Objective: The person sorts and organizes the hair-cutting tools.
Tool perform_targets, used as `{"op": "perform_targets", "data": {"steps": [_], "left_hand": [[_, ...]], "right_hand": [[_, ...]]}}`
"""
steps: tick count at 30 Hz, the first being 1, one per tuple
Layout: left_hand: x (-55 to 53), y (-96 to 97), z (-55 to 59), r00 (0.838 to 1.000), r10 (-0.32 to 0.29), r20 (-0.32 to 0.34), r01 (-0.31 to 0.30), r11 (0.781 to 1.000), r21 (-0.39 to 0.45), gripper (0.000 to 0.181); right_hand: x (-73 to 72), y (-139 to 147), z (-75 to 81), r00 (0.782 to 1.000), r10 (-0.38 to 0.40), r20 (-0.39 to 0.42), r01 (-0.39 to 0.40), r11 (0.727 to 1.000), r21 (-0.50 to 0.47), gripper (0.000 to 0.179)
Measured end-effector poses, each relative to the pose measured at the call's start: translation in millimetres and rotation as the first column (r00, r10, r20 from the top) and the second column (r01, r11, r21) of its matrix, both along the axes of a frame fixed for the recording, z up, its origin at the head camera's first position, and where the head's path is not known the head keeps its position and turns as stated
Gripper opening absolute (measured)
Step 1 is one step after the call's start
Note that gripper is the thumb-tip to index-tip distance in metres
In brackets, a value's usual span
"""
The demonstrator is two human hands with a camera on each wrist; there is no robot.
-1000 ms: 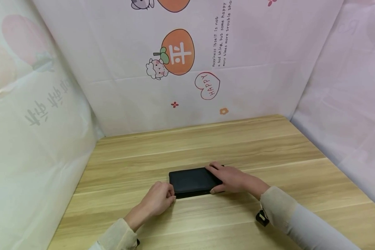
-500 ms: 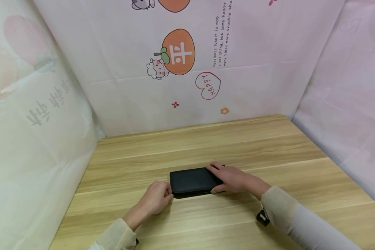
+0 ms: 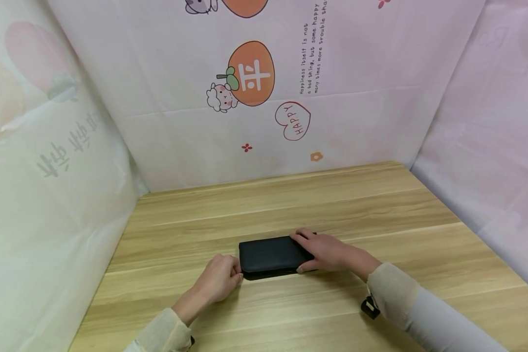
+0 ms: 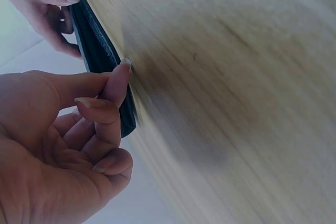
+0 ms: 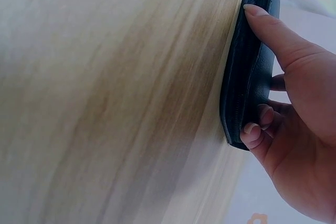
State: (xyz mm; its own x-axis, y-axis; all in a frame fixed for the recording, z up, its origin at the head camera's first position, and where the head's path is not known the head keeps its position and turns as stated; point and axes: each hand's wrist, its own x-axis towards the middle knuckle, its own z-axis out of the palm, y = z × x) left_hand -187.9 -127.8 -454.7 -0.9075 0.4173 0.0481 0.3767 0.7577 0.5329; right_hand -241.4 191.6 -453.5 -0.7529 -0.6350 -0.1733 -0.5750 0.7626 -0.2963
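Note:
A flat black zip wallet point(image 3: 268, 255) lies on the wooden table. At its near left corner, my left hand point(image 3: 222, 277) has thumb and forefinger pinched together on the edge, the other fingers curled. In the left wrist view the left hand point(image 4: 63, 129) covers that spot, so I cannot see whether a zip pull is between the fingertips. My right hand point(image 3: 327, 252) grips the wallet's right end, thumb on the near side and fingers over the top. Zip teeth run along the wallet's point(image 5: 252, 72) side in the right wrist view.
The wood-grain table point(image 3: 193, 220) extends around the wallet on all sides. White printed cloth point(image 3: 180, 146) hangs behind it, and further cloth walls stand at left and right. A black wrist device point(image 3: 370, 308) sits under the right sleeve.
My left hand has shifted slightly left, showing more of the wallet's near left corner. The right hand and the wallet stay in nearly the same place.

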Motion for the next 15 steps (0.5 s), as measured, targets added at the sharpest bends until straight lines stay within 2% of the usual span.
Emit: {"op": "perform_targets", "data": {"steps": [8, 15], "left_hand": [[0.3, -1.3, -1.3, 0.999, 0.003, -0.042, -0.003, 1.0, 0.004, 0.019], [-1.0, -1.8, -1.7, 0.999, 0.003, -0.046, -0.003, 1.0, -0.002, 0.019]], "right_hand": [[0.6, 0.0, -0.4, 1.0, 0.005, -0.005, -0.005, 1.0, 0.006, 0.089], [-0.6, 0.2, -1.1, 1.0, -0.004, 0.004, 0.004, 1.0, 0.004, 0.089]]}}
